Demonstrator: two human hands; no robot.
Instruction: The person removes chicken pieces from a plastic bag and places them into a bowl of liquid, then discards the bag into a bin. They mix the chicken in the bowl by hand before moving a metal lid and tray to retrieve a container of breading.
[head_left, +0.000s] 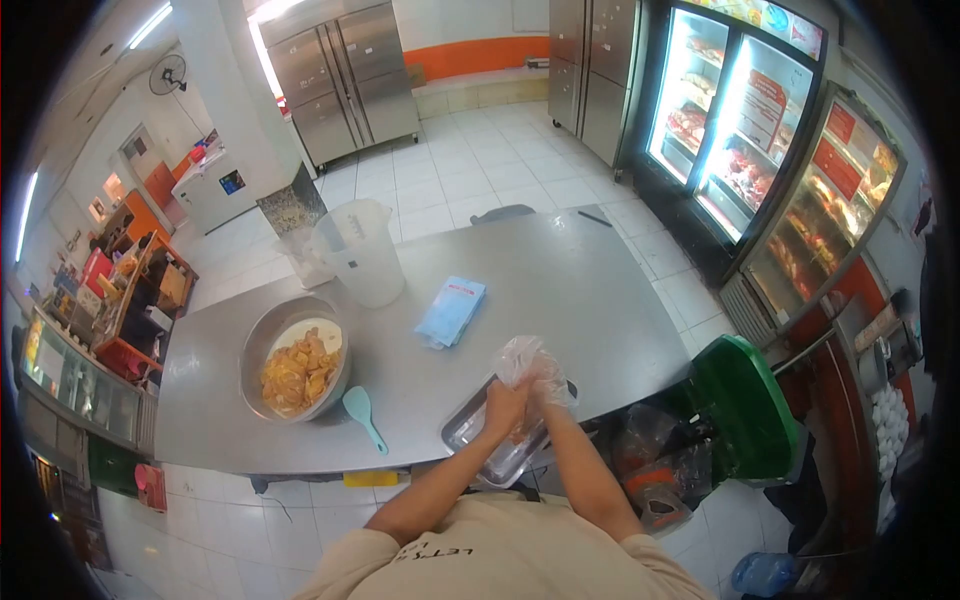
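Observation:
My left hand (506, 404) is bare, its fingers closed on thin, crumpled clear plastic (518, 357) that looks like a disposable glove or bag. Close beside it, my right hand (546, 384) is covered by the same kind of clear plastic, which blurs its fingers. Both hands are above a shallow metal tray (463, 425) at the table's near edge. Left of the tray lies a light teal spoon (362, 412). Further left, a large metal bowl (259, 338) holds yellowish, coated pieces like marinated meat over pale cream-coloured contents. A pale blue packet (452, 312) lies ahead of the hands.
On the steel table (560, 270), a translucent measuring jug (368, 262) stands behind the bowl. A green bin (742, 410) adjoins the table's right side, near bagged items (655, 470). Lit display fridges (735, 120) stand at far right, steel cabinets (345, 80) at the back.

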